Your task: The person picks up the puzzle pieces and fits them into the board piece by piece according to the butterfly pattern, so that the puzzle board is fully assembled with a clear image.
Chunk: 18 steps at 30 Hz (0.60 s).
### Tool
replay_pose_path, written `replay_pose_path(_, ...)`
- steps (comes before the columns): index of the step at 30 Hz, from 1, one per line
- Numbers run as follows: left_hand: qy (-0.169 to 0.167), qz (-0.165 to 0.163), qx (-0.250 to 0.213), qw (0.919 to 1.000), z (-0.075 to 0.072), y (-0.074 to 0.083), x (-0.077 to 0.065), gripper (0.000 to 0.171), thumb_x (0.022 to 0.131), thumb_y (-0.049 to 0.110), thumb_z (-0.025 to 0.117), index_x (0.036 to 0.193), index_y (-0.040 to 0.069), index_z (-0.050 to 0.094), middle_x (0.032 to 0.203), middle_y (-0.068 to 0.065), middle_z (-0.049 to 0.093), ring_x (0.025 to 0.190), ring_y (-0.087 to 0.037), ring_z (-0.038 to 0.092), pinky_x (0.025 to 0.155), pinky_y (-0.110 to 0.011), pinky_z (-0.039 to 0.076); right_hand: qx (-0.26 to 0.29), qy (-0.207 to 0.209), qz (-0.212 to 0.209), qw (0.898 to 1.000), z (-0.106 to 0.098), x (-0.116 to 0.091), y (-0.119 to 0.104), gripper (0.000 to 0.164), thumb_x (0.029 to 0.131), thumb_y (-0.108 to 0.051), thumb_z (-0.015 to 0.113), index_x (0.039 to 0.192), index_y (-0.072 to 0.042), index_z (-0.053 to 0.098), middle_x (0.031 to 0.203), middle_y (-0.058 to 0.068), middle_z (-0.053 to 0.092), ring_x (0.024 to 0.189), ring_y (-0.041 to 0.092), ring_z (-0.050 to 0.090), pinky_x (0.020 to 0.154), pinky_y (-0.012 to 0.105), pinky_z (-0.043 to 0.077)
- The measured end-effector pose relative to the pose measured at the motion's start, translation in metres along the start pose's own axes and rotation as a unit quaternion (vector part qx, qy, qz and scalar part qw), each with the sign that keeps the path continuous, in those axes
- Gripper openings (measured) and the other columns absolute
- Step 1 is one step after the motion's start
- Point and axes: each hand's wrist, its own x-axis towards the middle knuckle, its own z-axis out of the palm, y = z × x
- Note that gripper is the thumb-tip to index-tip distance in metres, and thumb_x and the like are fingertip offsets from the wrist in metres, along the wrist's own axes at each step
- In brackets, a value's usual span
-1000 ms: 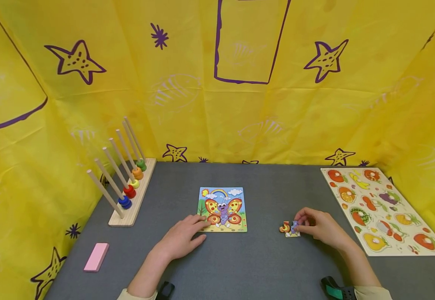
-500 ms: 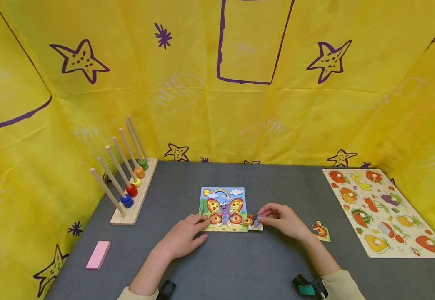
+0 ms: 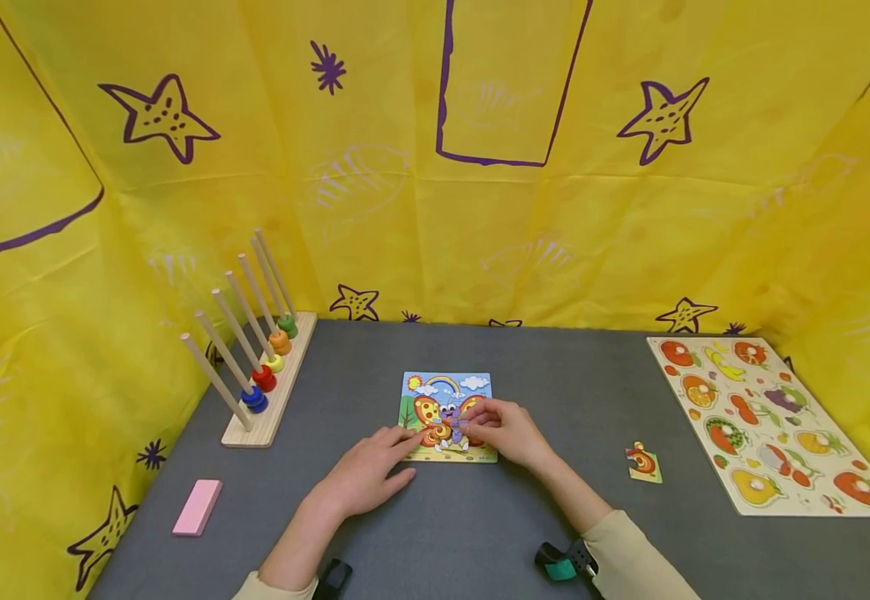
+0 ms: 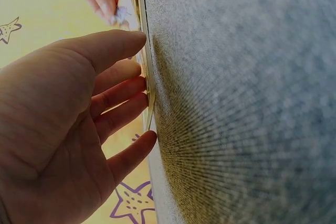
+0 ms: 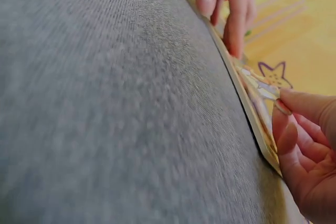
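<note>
A square butterfly puzzle board [image 3: 420, 388] lies on the dark table in the head view. My left hand [image 3: 370, 472] rests with relaxed, spread fingers on the board's lower left edge; the left wrist view shows its fingertips along that edge. Between thumb and fingers, my right hand [image 3: 508, 431] pinches a puzzle piece [image 5: 262, 88] with orange swirl and purple printing. That piece is over the middle of the board, tilted in the right wrist view, and the fingers cover part of it and of the butterfly's right wing.
Another puzzle piece [image 3: 643, 463] lies on the table to the right. Farther right is a fruit puzzle board [image 3: 768, 433]. At left stand a wooden peg rack [image 3: 270, 408] with coloured rings and a pink block [image 3: 197, 507]. A yellow curtain [image 3: 435, 250] closes off the back.
My right hand has carried the pinched piece leftward from the right of the table to over the board. The second piece came into view where it lay. My left hand has stayed put.
</note>
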Motion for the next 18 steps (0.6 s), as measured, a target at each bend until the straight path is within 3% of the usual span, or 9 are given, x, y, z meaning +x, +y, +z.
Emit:
replay_pose_path(5, -0.005, -0.010, -0.006, 0.9999, -0.001, 0.001, 0.000, 0.054, 0.095, 0.025, 0.064, 0.144, 0.010, 0.049, 0.130, -0.005, 0.056, 0.114, -0.023, 0.054, 0.093, -0.046, 0.046, -0.034, 0.006, -0.021, 0.999, 0.007, 0.005, -0.004, 0.013, 0.086, -0.021, 0.076, 0.093, -0.011, 0.071, 0.080, -0.003, 0.069, 0.068, 0.009, 0.064, 0.062, 0.023, 0.052)
replay_pose_path(12, 0.021, 0.023, 0.017, 0.9994, 0.000, 0.001, -0.001, 0.054, 0.093, 0.021, 0.066, 0.143, 0.011, 0.051, 0.128, -0.008, 0.056, 0.110, -0.026, 0.055, 0.087, -0.048, 0.047, -0.092, 0.027, -0.054, 0.994, 0.014, 0.007, -0.010, 0.009, 0.083, -0.014, 0.078, 0.089, -0.010, 0.072, 0.074, -0.006, 0.066, 0.063, 0.004, 0.059, 0.060, 0.021, 0.047)
replay_pose_path(18, 0.020, 0.030, 0.027, 0.9990, 0.001, 0.001, -0.001, 0.052, 0.093, 0.022, 0.066, 0.142, 0.010, 0.053, 0.129, -0.009, 0.055, 0.111, -0.027, 0.054, 0.087, -0.048, 0.047, -0.122, 0.036, -0.078, 0.989, 0.017, 0.007, -0.010, 0.007, 0.082, -0.011, 0.079, 0.084, -0.010, 0.072, 0.069, -0.007, 0.062, 0.060, 0.002, 0.053, 0.058, 0.021, 0.044)
